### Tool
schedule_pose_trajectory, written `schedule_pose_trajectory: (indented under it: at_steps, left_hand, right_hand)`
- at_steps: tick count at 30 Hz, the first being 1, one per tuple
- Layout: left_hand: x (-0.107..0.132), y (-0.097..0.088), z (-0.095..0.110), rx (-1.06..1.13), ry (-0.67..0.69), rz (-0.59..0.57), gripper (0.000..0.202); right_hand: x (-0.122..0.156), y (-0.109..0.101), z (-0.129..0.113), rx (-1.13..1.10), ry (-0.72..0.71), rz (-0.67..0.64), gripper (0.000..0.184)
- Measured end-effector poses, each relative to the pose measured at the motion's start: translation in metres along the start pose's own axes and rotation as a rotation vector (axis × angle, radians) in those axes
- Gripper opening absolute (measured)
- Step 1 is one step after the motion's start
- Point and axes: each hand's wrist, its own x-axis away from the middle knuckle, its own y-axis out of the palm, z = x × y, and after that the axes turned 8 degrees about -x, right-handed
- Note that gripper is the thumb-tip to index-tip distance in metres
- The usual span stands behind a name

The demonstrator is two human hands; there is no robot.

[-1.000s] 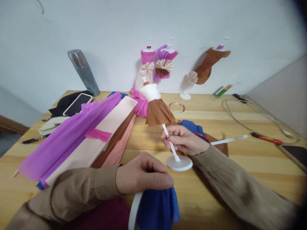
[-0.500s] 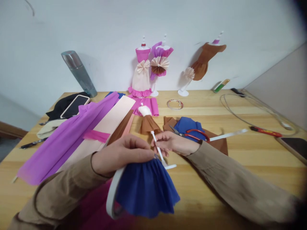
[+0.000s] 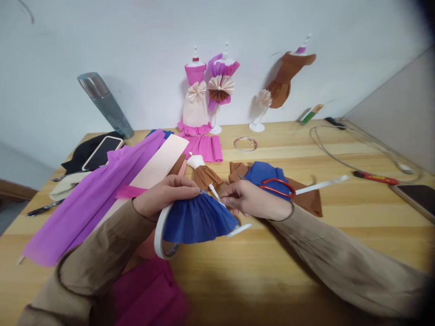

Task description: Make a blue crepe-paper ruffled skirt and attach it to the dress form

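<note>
My left hand (image 3: 168, 194) pinches the gathered top of a pleated blue paper skirt (image 3: 197, 220), which fans out below it. A white tape strip (image 3: 159, 235) curls off the skirt's left edge. My right hand (image 3: 251, 199) grips the thin white pole of a small mannequin stand (image 3: 204, 174) that wears a brown paper skirt. The stand is tilted away from me, its round base (image 3: 239, 229) near the blue skirt's right edge. The skirt's top almost touches the pole.
Purple, cream, pink and brown paper sheets (image 3: 102, 190) lie on the left of the wooden table (image 3: 340, 235). Red scissors (image 3: 277, 185) rest on blue and brown scraps. Three dressed mannequins (image 3: 207, 90) stand at the wall beside a bottle (image 3: 102, 104). Phones, cables, a tape ring.
My left hand has lifted the blue skirt from the near edge up to the stand's pole. My right hand has tipped the stand down and away, lowering it toward the table.
</note>
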Motion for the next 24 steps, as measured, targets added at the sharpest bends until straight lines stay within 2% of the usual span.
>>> schedule_pose_trajectory:
  at_steps: [2,4,7,9,11,13,19,24]
  left_hand:
    - [-0.002,-0.001,-0.001,-0.008,-0.011,-0.016,0.017]
    - [-0.003,-0.002,-0.002,-0.02,-0.02,-0.019,0.014]
    - [-0.004,-0.004,-0.004,-0.034,-0.019,-0.031,0.015]
    - [-0.006,-0.004,-0.006,-0.051,-0.018,-0.051,0.018]
    - [-0.009,-0.006,-0.011,-0.068,-0.014,-0.078,0.019]
    - [-0.014,-0.008,-0.017,-0.063,-0.001,-0.1,0.021]
    - [-0.029,-0.016,-0.03,-0.096,0.007,-0.138,0.022]
    - [-0.029,-0.018,-0.028,-0.127,0.016,-0.156,0.022]
  right_hand:
    - [-0.001,-0.001,0.0,-0.022,-0.015,0.0,0.024]
    - [-0.002,-0.001,0.0,-0.062,-0.047,0.058,0.022]
    - [-0.003,0.0,-0.001,-0.25,-0.112,0.118,0.031]
    - [-0.002,0.001,-0.003,-0.474,-0.116,0.058,0.039]
    - [0.001,0.002,-0.005,-0.675,-0.062,-0.054,0.045]
    - [0.003,0.002,-0.007,-0.774,0.006,-0.137,0.047]
    - [0.009,-0.004,-0.014,-0.786,0.099,-0.181,0.036]
    - [0.009,-0.007,-0.012,-0.776,0.1,-0.212,0.034]
